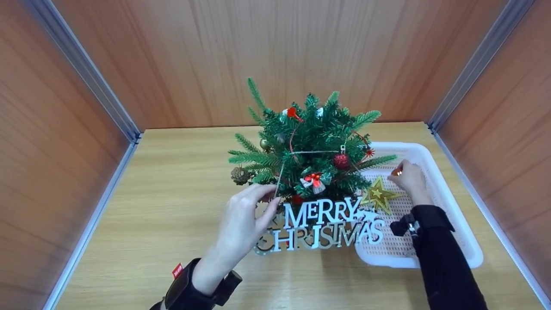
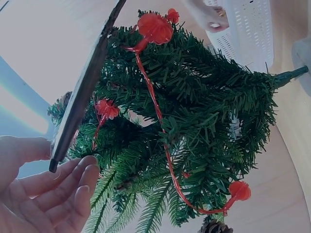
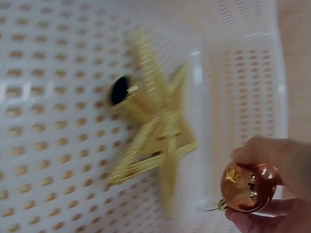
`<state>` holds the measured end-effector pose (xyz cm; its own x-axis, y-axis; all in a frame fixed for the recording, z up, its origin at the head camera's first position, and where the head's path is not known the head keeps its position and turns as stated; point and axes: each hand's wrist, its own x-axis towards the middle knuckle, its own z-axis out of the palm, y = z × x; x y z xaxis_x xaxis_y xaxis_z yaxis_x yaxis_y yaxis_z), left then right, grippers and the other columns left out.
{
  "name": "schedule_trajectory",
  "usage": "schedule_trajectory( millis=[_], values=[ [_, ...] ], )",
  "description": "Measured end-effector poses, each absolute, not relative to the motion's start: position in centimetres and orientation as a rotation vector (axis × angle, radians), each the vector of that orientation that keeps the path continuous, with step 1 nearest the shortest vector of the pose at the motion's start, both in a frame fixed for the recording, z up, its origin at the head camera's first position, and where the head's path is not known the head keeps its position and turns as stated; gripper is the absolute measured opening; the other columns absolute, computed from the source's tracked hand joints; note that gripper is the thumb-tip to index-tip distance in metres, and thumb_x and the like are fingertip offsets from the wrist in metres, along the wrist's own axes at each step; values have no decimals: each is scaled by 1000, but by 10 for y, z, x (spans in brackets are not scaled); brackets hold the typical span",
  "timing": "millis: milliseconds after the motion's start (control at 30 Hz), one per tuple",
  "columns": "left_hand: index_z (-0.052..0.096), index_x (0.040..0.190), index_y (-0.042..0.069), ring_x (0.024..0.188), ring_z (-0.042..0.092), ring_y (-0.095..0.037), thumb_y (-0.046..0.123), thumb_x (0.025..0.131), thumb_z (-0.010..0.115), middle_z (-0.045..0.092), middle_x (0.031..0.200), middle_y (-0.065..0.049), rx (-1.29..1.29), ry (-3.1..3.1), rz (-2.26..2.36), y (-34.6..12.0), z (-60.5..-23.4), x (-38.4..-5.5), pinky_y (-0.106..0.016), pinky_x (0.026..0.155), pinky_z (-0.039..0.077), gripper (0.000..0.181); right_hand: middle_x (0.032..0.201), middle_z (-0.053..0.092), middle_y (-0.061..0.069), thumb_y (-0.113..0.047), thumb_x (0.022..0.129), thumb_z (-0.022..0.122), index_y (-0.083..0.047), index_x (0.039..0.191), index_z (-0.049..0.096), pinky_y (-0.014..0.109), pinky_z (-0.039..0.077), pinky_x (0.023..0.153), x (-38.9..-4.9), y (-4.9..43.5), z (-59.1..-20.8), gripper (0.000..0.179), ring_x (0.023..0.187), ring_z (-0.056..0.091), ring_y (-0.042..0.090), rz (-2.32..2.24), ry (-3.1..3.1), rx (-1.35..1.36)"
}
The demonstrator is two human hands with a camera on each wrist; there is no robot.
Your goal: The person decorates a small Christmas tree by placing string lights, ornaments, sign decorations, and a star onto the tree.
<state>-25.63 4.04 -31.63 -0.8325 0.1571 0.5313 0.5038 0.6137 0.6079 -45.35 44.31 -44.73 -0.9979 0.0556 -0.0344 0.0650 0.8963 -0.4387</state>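
Observation:
A small Christmas tree (image 1: 314,133) stands mid-table, hung with ornaments. A "Merry Christmas" sign (image 1: 303,215) hangs at its front by a thin cord (image 1: 280,176). My left hand (image 1: 245,215) pinches at the sign's left end, near the cord; in the left wrist view the sign (image 2: 82,92) appears edge-on as a dark strip between thumb and fingers. My right hand (image 1: 411,176) holds a shiny copper-coloured bauble (image 3: 248,187) with a small wire hook, above the white basket (image 1: 456,224). Inside the basket lies a gold star tree topper (image 1: 379,194).
Wooden panels (image 1: 275,60) wall in the back and both sides, with metal corner strips. The tree bears a red bauble (image 1: 341,161), a red bow (image 1: 314,178), a pine cone (image 1: 240,175) and a red wire garland (image 2: 163,126). Bare tabletop (image 1: 172,206) lies left of the tree.

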Motion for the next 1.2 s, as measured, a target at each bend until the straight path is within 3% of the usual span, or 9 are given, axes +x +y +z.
schedule_trajectory(
  millis=[200,367,467,567,700,833,1033,1200],
  values=[
    [64,98,-1,79,60,-16,10,83,62,64,87,-5,-514,-2377,-1071,41,-319,-255,-28,69,50,19,86,54,14,-23,81,57,2,99,52,29,41,61,-437,432,-408,32,74,51,23,-1089,3164,121],
    [64,100,0,79,59,-13,11,83,62,64,89,-4,-500,-2351,-1064,42,-321,-253,-28,69,49,20,74,57,-4,-22,83,61,-3,95,60,16,42,47,-398,416,-360,23,57,52,7,-1765,3013,90],
    [63,101,1,83,59,-14,12,83,63,64,92,-4,-471,-2339,-1050,43,-322,-249,-28,71,49,21,70,60,0,-11,84,60,3,92,60,18,40,42,-366,402,-334,16,50,52,11,-2307,2717,-149],
    [63,102,2,88,58,-15,12,81,64,63,95,-5,-433,-2289,-1020,45,-324,-244,-28,75,49,23,74,59,12,3,85,53,14,94,55,20,41,43,-333,388,-318,15,53,51,18,-2666,2383,-526],
    [63,99,1,89,57,-18,7,77,67,62,96,-8,-407,-2137,-971,50,-327,-234,-27,77,48,24,81,58,20,8,82,45,19,97,49,22,48,49,-296,364,-308,19,59,56,22,-2792,2143,-920],
    [62,96,0,85,57,-20,7,77,65,62,94,-10,-433,-1996,-996,61,-329,-220,-23,79,46,21,88,58,25,6,79,54,20,96,46,26,52,59,-265,337,-307,23,70,60,26,-2844,1899,-1212],
    [62,95,1,85,58,-17,17,83,61,63,93,-9,-594,-1912,-1085,81,-334,-201,-23,78,47,20,93,57,26,5,70,65,17,95,44,31,51,73,-231,300,-316,35,90,56,31,-2880,1763,-1363],
    [63,100,7,87,58,-13,18,80,66,63,96,-1,-677,-2006,-1395,95,-336,-194,-23,71,48,23,96,56,26,9,65,65,15,95,42,30,49,78,-217,281,-326,38,94,54,31,-2878,1782,-1424]
  ],
)
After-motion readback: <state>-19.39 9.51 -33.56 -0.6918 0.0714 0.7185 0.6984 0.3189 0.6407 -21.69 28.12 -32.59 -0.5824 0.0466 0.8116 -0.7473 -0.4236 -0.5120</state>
